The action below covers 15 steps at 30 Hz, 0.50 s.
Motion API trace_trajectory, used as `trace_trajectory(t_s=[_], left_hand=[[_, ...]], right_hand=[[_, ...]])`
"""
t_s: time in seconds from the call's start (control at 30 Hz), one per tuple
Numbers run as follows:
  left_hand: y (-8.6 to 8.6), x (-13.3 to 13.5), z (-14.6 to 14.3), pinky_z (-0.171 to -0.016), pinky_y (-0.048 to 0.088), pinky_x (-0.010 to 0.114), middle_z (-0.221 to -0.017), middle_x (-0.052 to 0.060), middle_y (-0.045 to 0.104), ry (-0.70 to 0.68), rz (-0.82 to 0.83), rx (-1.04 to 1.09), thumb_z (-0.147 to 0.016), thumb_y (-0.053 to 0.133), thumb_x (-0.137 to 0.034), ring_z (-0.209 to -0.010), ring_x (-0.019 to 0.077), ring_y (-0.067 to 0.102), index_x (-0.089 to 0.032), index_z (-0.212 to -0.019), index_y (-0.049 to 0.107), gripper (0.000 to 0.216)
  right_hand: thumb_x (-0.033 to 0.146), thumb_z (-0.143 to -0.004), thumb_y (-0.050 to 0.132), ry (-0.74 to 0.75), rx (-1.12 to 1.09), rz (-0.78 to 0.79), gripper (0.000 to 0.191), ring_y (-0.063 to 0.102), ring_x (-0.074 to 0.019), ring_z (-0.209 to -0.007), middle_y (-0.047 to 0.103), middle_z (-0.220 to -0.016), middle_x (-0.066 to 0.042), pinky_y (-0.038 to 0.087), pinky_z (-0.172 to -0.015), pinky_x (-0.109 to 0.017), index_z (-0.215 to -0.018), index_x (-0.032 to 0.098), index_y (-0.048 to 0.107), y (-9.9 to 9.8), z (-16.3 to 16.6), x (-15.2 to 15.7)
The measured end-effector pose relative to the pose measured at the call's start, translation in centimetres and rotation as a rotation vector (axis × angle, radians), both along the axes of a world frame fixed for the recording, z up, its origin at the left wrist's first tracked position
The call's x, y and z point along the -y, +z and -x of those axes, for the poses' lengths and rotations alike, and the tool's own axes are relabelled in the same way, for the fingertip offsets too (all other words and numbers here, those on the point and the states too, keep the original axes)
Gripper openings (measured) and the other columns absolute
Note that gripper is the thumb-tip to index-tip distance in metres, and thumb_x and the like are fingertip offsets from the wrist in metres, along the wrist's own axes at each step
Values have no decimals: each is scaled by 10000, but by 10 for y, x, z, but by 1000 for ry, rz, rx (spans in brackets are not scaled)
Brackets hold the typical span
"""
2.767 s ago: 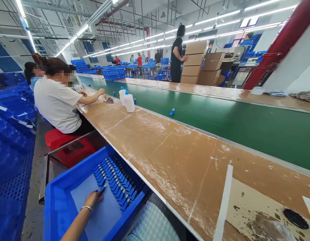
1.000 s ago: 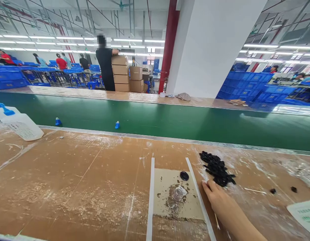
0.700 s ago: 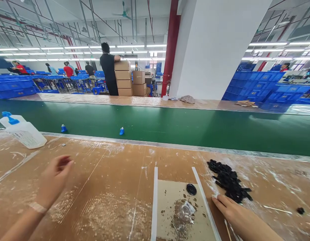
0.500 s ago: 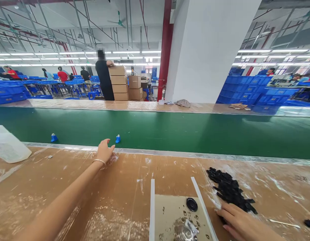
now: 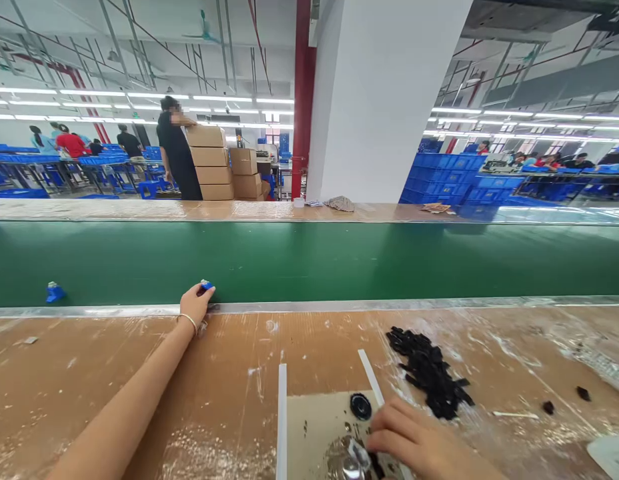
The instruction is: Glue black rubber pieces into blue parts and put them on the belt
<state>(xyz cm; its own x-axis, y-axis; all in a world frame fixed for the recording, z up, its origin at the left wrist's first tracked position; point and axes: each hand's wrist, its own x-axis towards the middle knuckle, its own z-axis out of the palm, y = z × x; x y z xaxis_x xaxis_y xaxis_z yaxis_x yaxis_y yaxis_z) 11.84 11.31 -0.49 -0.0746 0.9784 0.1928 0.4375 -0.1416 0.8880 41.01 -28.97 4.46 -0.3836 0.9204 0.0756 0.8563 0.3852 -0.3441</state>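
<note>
At the near edge of the green belt, my left hand (image 5: 194, 305) is closed round a small blue plastic part (image 5: 206, 285) with a pale top. Another such blue part (image 5: 54, 292) stands farther left on the belt. My right hand (image 5: 414, 440) is over the right side of a beige board (image 5: 304, 427), its fingers closed on a small black piece (image 5: 375, 463) that is partly hidden. Beside those fingers lie a wet clear patch (image 5: 347, 460) and a round black ridged part (image 5: 360, 406). A heap of small black pieces (image 5: 429, 370) lies beyond my right hand.
White strips (image 5: 282, 420) flank the board. A cotton swab (image 5: 514, 415) and two loose black bits (image 5: 548, 407) lie on the right of the brown tabletop (image 5: 229, 373). The green belt (image 5: 289, 260) runs across. Beyond stand a person (image 5: 177, 153), cartons (image 5: 209, 157) and blue crates (image 5: 439, 177).
My left hand has reached the blue part and closed on it. My right hand has moved left from the black heap to the board with a black piece. The view has turned right.
</note>
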Motion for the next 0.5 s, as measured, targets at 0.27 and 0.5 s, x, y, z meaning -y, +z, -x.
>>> trace_trajectory(t_s=[0.27,0.5], left_hand=[[8,174,26,-786,530,283,-926,70,715,-231,199,404,-548,807,-490,-853,204,677,-175,-1025,557,624],[6,310,50,-628,538,207,-882,53,747,-106,486,637,-455,911,-391,-790,199,676,-211,-928,691,552]], right_hand=[[185,-794,715,21,107,-36,216,510,-236,-898,590,-978,-26,463,-758,-379,-970,195,591,-3,31,-3],[156,-787,721,8,124,16,194,504,-247,-905,582,-969,-36,440,-759,-384,-939,182,602,-1,32,-5]])
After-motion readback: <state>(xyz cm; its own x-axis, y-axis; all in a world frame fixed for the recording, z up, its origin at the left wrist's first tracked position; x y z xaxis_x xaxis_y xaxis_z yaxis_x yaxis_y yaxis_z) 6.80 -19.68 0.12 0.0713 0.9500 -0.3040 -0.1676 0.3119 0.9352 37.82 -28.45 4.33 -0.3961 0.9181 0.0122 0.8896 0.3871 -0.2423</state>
